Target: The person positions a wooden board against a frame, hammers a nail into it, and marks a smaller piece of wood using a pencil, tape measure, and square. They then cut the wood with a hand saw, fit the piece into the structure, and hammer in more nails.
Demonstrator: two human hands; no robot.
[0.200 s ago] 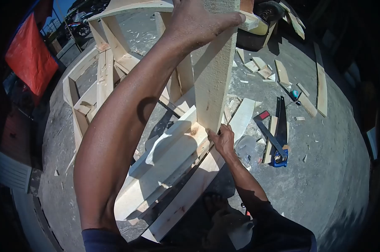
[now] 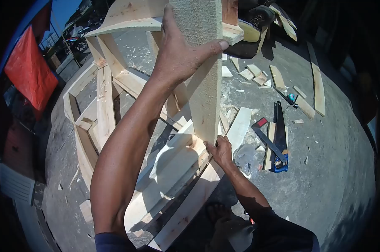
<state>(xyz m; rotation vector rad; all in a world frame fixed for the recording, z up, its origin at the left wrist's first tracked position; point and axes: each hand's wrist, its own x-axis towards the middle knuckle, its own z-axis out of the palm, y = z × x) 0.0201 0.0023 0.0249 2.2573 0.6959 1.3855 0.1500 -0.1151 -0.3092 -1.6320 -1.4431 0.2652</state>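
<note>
Plank, pale: on end, its foot meeting the far end of a beam; Left hand: high on the plank, spread across its width, thumb stretched to the right edge; Right hand: low, at the plank's foot, fingers bent; whether pinching, I cannot tell from here; Frame, wooden: left of the plank; Saw, blue-handled: on the ground, right of the plank; Offcuts, several: beyond the saw, likewise right of the plank
</note>
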